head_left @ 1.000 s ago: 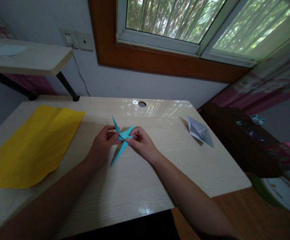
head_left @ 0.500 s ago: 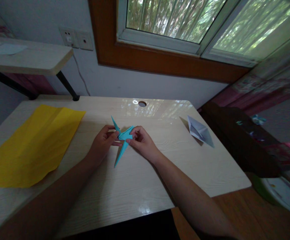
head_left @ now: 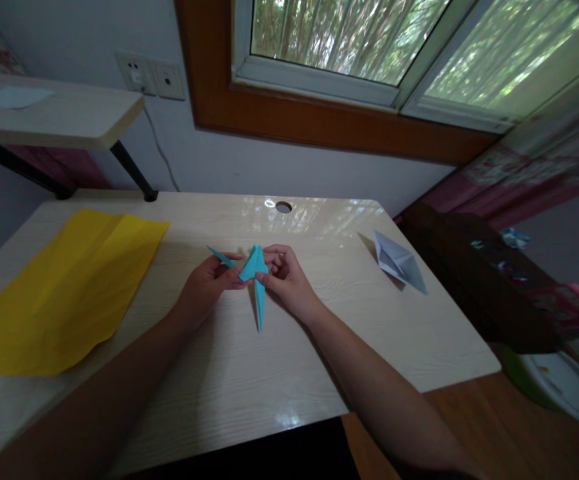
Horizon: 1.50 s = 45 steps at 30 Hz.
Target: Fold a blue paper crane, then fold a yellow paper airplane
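A folded turquoise origami piece (head_left: 254, 263) is held just above the middle of the desk. One thin point sticks out to the left past my left hand (head_left: 209, 283), another hangs down toward me, and a broader peak points to the window. My left hand pinches its left side between thumb and fingers. On the other side my right hand (head_left: 289, 277) grips it, thumb pressed on the near face, with the fingers behind partly hidden.
Yellow paper (head_left: 74, 293) covers the left of the desk (head_left: 289, 360). A white folded paper boat (head_left: 399, 261) lies near the right edge. A raised shelf (head_left: 59, 120) stands at back left; a cable hole (head_left: 284, 207) is at the back.
The origami piece has been turned between my hands: its long points swung, the left one lower and the near one more upright. Both hands still hold it.
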### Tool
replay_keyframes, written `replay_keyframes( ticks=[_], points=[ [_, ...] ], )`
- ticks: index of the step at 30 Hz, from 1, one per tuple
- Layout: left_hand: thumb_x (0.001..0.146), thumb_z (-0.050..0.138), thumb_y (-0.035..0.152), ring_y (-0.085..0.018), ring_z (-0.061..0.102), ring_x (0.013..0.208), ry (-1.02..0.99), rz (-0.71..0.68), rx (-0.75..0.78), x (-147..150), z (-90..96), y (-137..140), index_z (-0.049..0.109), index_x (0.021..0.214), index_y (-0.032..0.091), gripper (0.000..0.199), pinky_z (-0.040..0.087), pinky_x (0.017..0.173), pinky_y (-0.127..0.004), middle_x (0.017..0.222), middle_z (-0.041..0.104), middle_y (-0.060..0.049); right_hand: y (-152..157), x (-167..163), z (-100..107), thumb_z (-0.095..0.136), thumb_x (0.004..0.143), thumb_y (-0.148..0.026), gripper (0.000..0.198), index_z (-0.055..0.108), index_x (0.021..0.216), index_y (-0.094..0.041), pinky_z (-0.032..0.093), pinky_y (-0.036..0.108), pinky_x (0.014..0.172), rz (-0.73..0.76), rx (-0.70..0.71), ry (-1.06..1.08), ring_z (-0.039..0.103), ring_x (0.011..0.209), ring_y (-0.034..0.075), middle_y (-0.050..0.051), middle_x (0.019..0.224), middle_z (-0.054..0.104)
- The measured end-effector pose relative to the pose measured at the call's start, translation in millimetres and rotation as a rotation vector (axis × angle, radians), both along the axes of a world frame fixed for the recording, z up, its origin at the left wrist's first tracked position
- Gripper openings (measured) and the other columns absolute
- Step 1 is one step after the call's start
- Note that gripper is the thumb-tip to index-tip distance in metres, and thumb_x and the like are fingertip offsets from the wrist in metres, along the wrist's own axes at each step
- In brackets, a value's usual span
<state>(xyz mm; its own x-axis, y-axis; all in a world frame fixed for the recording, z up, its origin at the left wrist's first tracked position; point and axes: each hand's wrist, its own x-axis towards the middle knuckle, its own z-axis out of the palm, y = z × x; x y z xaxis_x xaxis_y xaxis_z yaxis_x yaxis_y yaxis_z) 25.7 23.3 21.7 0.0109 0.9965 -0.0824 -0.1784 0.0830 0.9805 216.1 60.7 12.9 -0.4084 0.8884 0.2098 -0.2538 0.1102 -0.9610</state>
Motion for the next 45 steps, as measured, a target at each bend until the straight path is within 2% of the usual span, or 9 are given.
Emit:
replay_keyframes(
  ticks=[4, 11, 15, 18, 22, 25, 31, 37, 45],
  points=[
    [0.077, 0.082, 0.043, -0.023, 0.077, 0.076, 0.021, -0.041, -0.008, 1, 2.3, 0, 0.057, 0.120, 0.019, 0.056, 0.064, 0.084, -0.042, 0.077, 0.076, 0.000, -1, 0, 3, 0.085, 0.076, -0.038, 0.055, 0.051, 0.120, -0.030, 0.048, 0.026, 0.071, 0.007, -0.039, -0.001, 0.059, 0.077, 0.013, -0.005, 0.086, 0.061],
    [0.080, 0.077, 0.051, -0.024, 0.077, 0.075, -0.011, -0.020, -0.028, 0, 2.1, 1, 0.059, 0.105, 0.017, 0.046, 0.064, 0.080, -0.044, 0.084, 0.076, -0.004, -1, 0, 6, 0.091, 0.068, -0.042, 0.064, 0.053, 0.118, -0.030, 0.049, 0.029, 0.074, -0.034, -0.119, 0.001, 0.059, 0.077, 0.014, -0.004, 0.085, 0.064],
    [0.078, 0.078, 0.050, -0.024, 0.076, 0.082, -0.025, -0.092, -0.004, 0, 2.3, 0, 0.066, 0.105, 0.018, 0.044, 0.063, 0.083, -0.043, 0.093, 0.077, -0.006, 1, 1, 4, 0.090, 0.070, -0.039, 0.061, 0.054, 0.118, -0.030, 0.048, 0.028, 0.074, -0.037, -0.118, 0.021, 0.058, 0.076, 0.013, -0.004, 0.085, 0.064],
    [0.073, 0.083, 0.044, -0.024, 0.075, 0.089, 0.060, -0.153, 0.021, -1, 2.2, 0, 0.071, 0.099, 0.020, 0.038, 0.060, 0.087, -0.039, 0.096, 0.078, -0.005, 2, 2, 2, 0.090, 0.070, -0.037, 0.059, 0.055, 0.117, -0.030, 0.048, 0.027, 0.073, -0.024, -0.111, 0.022, 0.059, 0.075, 0.013, -0.005, 0.085, 0.065],
    [0.075, 0.081, 0.044, -0.021, 0.072, 0.077, 0.208, -0.073, -0.005, -2, 1.6, -1, 0.074, 0.084, 0.020, 0.026, 0.057, 0.077, -0.033, 0.078, 0.076, -0.003, 2, 1, 2, 0.090, 0.070, -0.036, 0.057, 0.058, 0.116, -0.029, 0.049, 0.028, 0.074, -0.012, -0.116, 0.006, 0.060, 0.076, 0.013, -0.004, 0.084, 0.066],
    [0.075, 0.081, 0.044, -0.021, 0.070, 0.072, 0.221, 0.000, -0.004, -2, 2.1, -1, 0.075, 0.078, 0.020, 0.025, 0.056, 0.075, -0.032, 0.073, 0.075, -0.002, 1, 2, 4, 0.088, 0.072, -0.041, 0.052, 0.061, 0.114, -0.028, 0.051, 0.030, 0.077, -0.024, -0.122, -0.020, 0.063, 0.080, 0.015, -0.002, 0.085, 0.068],
    [0.075, 0.081, 0.045, -0.020, 0.069, 0.071, 0.238, 0.036, 0.006, -2, 2.5, -1, 0.075, 0.070, 0.019, 0.027, 0.054, 0.073, -0.031, 0.071, 0.075, -0.003, -2, 3, 9, 0.081, 0.078, -0.048, 0.033, 0.072, 0.098, -0.024, 0.050, 0.031, 0.077, 0.020, -0.132, -0.136, 0.062, 0.079, 0.015, 0.001, 0.088, 0.071],
    [0.074, 0.082, 0.043, -0.019, 0.069, 0.067, 0.198, -0.022, -0.011, -3, -3.4, -1, 0.077, 0.074, 0.020, 0.023, 0.055, 0.070, -0.031, 0.069, 0.074, -0.003, -3, 3, 14, 0.080, 0.075, -0.056, 0.036, 0.071, 0.082, -0.022, 0.047, 0.029, 0.068, -0.004, -0.087, -0.283, 0.057, 0.073, 0.016, 0.000, 0.079, 0.068],
    [0.071, 0.086, 0.044, -0.021, 0.072, 0.071, 0.084, -0.021, -0.082, -2, -0.3, -2, 0.079, 0.079, 0.021, 0.025, 0.059, 0.074, -0.035, 0.077, 0.078, -0.004, -7, 2, 12, 0.080, 0.077, -0.055, 0.039, 0.062, 0.073, -0.020, 0.040, 0.027, 0.063, -0.033, -0.082, -0.248, 0.048, 0.065, 0.012, -0.002, 0.069, 0.057]
  ],
)
